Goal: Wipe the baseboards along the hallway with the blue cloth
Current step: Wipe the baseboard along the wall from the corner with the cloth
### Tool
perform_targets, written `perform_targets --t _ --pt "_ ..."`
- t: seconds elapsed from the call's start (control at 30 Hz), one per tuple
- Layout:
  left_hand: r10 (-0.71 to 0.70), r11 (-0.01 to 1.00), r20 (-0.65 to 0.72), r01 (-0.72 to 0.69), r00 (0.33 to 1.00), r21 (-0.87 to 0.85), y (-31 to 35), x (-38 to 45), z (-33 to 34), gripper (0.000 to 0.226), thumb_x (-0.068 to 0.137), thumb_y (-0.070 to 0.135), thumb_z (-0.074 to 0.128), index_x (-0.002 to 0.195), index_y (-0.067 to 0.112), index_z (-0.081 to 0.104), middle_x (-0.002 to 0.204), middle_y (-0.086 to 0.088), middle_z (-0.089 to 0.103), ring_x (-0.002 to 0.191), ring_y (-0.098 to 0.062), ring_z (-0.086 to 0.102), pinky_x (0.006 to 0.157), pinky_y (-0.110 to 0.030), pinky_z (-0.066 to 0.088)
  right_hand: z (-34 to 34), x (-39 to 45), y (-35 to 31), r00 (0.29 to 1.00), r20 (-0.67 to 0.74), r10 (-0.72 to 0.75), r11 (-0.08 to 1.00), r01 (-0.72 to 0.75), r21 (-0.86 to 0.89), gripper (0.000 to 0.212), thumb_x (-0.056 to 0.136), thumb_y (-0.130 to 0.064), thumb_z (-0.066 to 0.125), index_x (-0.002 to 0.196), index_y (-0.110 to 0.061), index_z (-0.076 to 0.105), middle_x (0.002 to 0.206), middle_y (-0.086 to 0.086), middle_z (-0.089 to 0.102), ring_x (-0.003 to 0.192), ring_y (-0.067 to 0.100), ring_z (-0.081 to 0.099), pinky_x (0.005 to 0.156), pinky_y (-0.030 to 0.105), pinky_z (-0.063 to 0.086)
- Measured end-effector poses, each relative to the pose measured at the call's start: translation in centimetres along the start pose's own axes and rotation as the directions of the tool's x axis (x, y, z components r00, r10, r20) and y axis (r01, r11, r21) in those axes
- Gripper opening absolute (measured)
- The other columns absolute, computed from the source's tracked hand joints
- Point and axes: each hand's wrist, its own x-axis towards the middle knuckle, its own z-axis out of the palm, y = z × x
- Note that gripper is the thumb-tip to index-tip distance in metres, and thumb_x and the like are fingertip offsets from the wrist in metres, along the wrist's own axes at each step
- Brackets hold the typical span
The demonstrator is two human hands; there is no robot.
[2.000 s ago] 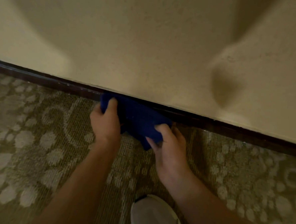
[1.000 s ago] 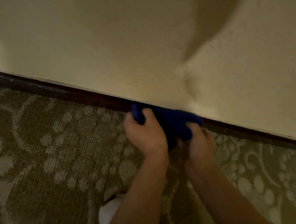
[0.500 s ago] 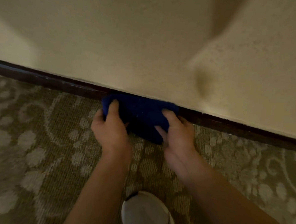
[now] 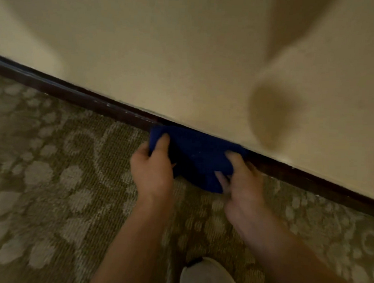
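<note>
A plain cream wall (image 4: 165, 52) meets a patterned carpet (image 4: 48, 176) of pale blotches and scrolls on an olive ground, and along the join runs a dark baseboard (image 4: 85, 100), slanting from the upper left of the view down to the lower right. The blue cloth (image 4: 194, 155) is bunched against that strip at about the middle of the view, its upper edge pressed into the line where wall and baseboard meet, its lower part hanging down toward the carpet. The left hand (image 4: 151, 167) grips the cloth's left end, fingers curled over the top edge. The right hand (image 4: 242, 184) holds the right end, thumb and fingers pinching the fabric, though it is blurred and the exact finger positions are hard to read. A pale shoe (image 4: 208, 278) shows at the bottom edge between the forearms. What matters for the next stroke is that the baseboard's long axis runs diagonally away to both sides of the hands, with the cloth straight ahead of both wrists and lying along that same line. Bare baseboard extends past each hand, and each is nearer its own side, so a slide along the strip either way looks possible.
</note>
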Motion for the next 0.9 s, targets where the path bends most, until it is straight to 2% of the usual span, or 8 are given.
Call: perform_targets --t 0.07,0.13,0.3,0.4,0.5,0.6,0.7,0.9 --pt "0.015 0.999 -0.039 -0.016 0.999 -0.045 1.4 1.3 -0.9 0.017 0.095 0.022 0.061 0.079 0.022 0.067 0.078 0.002 0.067 0.074 -0.014 0.065 0.072 -0.035 0.057 1.9 -0.2 0.4 0.998 0.060 0.033 0.998 -0.030 -0.052 0.023 0.085 -0.013 0.071 0.108 -0.009 0.067 0.100 0.006 0.073 0.085 0.012 0.071 0.077 0.025 0.058" --pt "0.018 0.998 -0.046 -0.020 0.999 -0.062 2.2 2.4 -1.7 0.019 0.096 0.022 0.059 0.078 0.024 0.064 0.078 0.003 0.064 0.072 -0.013 0.062 0.072 -0.034 0.055 3.3 0.0 1.0 0.998 0.047 0.040 0.996 -0.036 -0.082 0.029 0.085 -0.015 0.071 0.113 -0.010 0.066 0.107 0.007 0.071 0.097 0.016 0.068 0.082 0.028 0.057" --pt "-0.034 0.999 0.028 0.035 0.999 -0.021 3.9 2.4 -5.0 0.011 0.095 0.023 0.061 0.088 0.023 0.069 0.091 -0.001 0.072 0.083 -0.018 0.069 0.074 -0.036 0.056 5.5 -1.5 1.4 0.995 0.016 0.098 0.968 -0.092 -0.233 0.033 0.087 -0.027 0.069 0.118 -0.019 0.060 0.110 0.004 0.065 0.095 0.017 0.061 0.082 0.033 0.055" --pt "-0.031 1.000 0.061 0.031 0.998 -0.004 6.1 0.6 -7.7 0.012 0.094 0.023 0.061 0.087 0.022 0.070 0.092 0.000 0.070 0.085 -0.016 0.067 0.072 -0.033 0.052 6.4 -4.6 0.6 0.977 0.002 0.212 0.941 -0.204 -0.268 0.022 0.087 -0.026 0.068 0.106 -0.021 0.061 0.113 0.007 0.064 0.102 0.026 0.060 0.093 0.044 0.051" --pt "0.006 0.999 0.002 -0.006 1.000 -0.042 9.6 -0.9 -10.4 0.013 0.095 0.022 0.058 0.086 0.025 0.067 0.089 0.002 0.066 0.085 -0.015 0.063 0.074 -0.032 0.049 8.1 -9.1 0.5 0.917 0.136 0.376 0.922 -0.356 -0.150 0.015 0.090 -0.018 0.064 0.104 -0.016 0.060 0.114 0.015 0.061 0.105 0.035 0.058 0.102 0.052 0.044" --pt "0.017 0.997 -0.096 -0.024 0.995 -0.078 13.1 -0.3 -13.1 0.009 0.096 0.025 0.057 0.090 0.028 0.063 0.096 0.003 0.065 0.090 -0.017 0.064 0.077 -0.035 0.051 11.4 -12.0 2.0 0.848 0.258 0.462 0.887 -0.440 -0.142 0.035 0.093 -0.019 0.061 0.126 -0.013 0.055 0.130 0.017 0.053 0.121 0.039 0.051 0.096 0.051 0.043" --pt "-0.004 1.000 -0.141 0.003 0.990 -0.004 14.9 2.2 -15.0 0.012 0.097 0.027 0.058 0.085 0.028 0.056 0.091 0.005 0.059 0.082 -0.013 0.060 0.071 -0.032 0.051 14.1 -11.9 4.6 0.837 0.326 0.440 0.897 -0.428 -0.112 0.046 0.092 -0.017 0.062 0.136 -0.011 0.050 0.135 0.020 0.051 0.120 0.038 0.053 0.090 0.045 0.051" --pt "0.012 0.992 -0.071 -0.003 0.997 0.126 14.2 9.7 -14.1 0.016 0.092 0.027 0.064 0.078 0.024 0.057 0.086 0.003 0.061 0.079 -0.015 0.061 0.083 -0.040 0.057 15.6 -7.5 8.2 0.900 0.355 0.251 0.955 -0.290 0.059 0.034 0.087 -0.007 0.063 0.121 -0.005 0.062 0.124 0.018 0.061 0.111 0.030 0.059 0.087 0.040 0.056"
